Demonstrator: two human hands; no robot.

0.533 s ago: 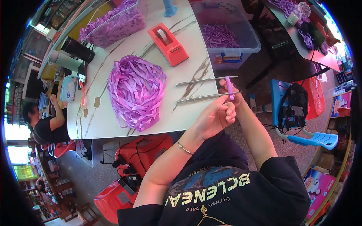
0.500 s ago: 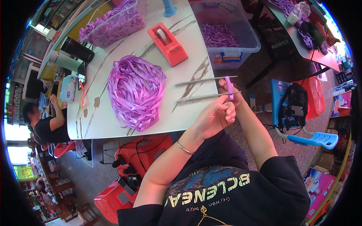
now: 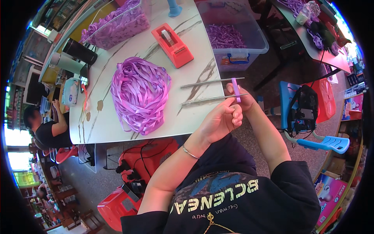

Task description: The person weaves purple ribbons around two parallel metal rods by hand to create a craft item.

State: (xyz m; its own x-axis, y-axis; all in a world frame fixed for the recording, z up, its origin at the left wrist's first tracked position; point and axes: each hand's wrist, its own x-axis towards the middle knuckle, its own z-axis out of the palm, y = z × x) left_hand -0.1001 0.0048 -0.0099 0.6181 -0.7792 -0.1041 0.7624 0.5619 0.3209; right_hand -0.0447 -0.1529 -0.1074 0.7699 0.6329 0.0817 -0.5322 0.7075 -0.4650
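Two thin metal rods (image 3: 210, 82) lie side by side over the right edge of the table, their ends sticking out past it. A purple ribbon (image 3: 236, 90) is wound as a narrow band around both rods near those ends. My left hand (image 3: 223, 120), with a bracelet at the wrist, is closed, its fingertips at the ribbon by the nearer rod. Behind the band, my right hand (image 3: 244, 102) curls its fingers against the ribbon; the rods and band partly cover them. A big loose heap of purple ribbon (image 3: 140, 95) lies left of the rods.
A red tape dispenser (image 3: 172, 45) stands beyond the heap. Clear bins with purple ribbon include one on the table (image 3: 128, 23) and one (image 3: 253, 45) beyond its right edge. Bottles (image 3: 80, 50) and a tissue pack (image 3: 70, 91) sit left. Another person (image 3: 48, 130) sits at far left.
Both hands stay at the wound ribbon with only slight finger movement. The right hand's fingers have shifted a little around the band.
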